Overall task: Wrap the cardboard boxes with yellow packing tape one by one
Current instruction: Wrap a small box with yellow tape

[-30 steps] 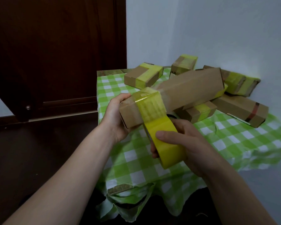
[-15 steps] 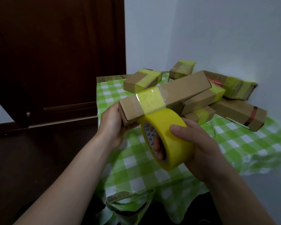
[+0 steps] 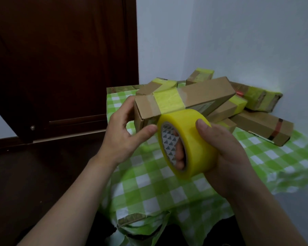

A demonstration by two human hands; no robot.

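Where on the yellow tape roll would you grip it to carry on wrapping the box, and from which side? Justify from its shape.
Grip the yellow tape roll through its hollow core: fingers enter the left-facing opening, thumb over the curved outer band, as the right hand does. The roll stands on edge, its tape running up onto the long cardboard box in the left hand.

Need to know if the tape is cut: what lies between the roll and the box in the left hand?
Head view: nothing separate. The roll sits against the box, its tape running into the yellow band around it.
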